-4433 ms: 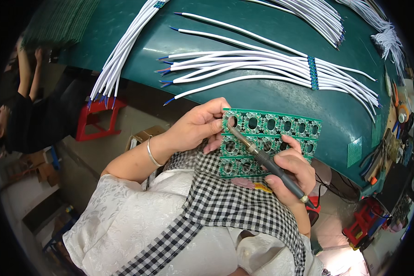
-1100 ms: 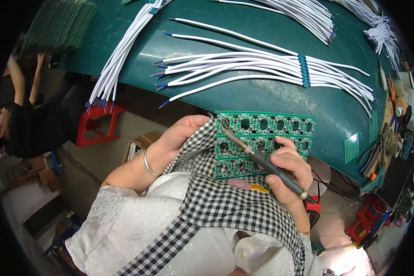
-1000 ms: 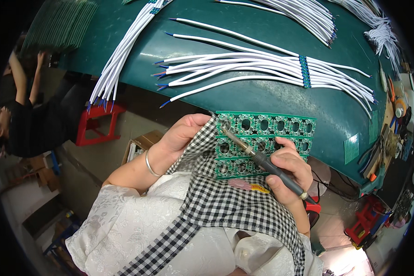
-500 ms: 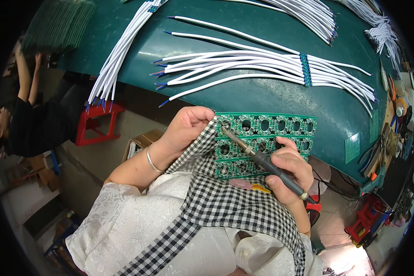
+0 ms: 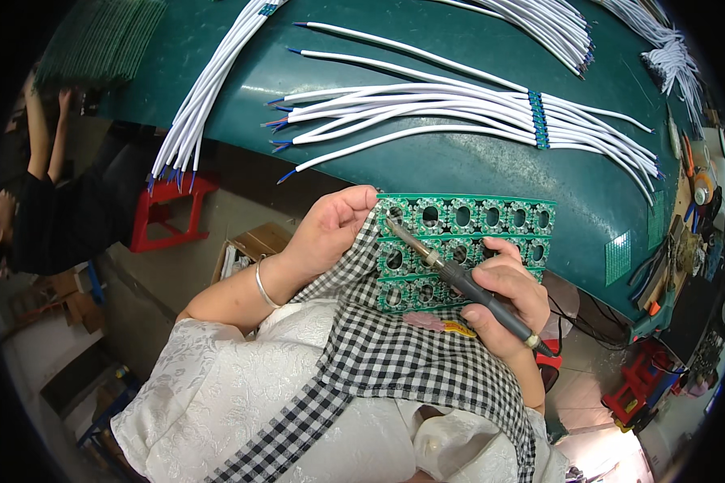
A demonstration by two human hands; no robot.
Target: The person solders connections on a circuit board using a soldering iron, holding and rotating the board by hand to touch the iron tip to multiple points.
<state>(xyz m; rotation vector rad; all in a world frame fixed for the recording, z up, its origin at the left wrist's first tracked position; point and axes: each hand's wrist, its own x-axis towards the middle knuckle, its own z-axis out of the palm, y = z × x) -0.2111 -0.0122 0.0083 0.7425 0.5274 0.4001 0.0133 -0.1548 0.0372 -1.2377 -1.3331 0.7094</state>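
A green circuit board panel (image 5: 451, 236), with rows of dark oval openings, is held tilted over my lap. At its upper left corner my left hand (image 5: 336, 224) is closed in a pinch; the raised edge of a black-and-white checkered apron (image 5: 353, 256) runs up to those fingers. My right hand (image 5: 511, 294) grips a soldering iron (image 5: 479, 291) with a dark handle. Its metal tip reaches the panel's top row near the left end; whether it touches is too small to tell. Some right fingertips lie against the panel's lower right part.
Beyond the panel is a green table (image 5: 362, 169) with bundles of white cables (image 5: 435, 109). Stacked boards (image 5: 105, 40) stand far left, and tools (image 5: 689, 201) lie at the right edge. Red stools (image 5: 169, 217) stand on the floor; a person in black (image 5: 64, 201) is at left.
The iron's tip has shifted slightly up and left on the top row. My left hand has moved very little, and its grip looks the same.
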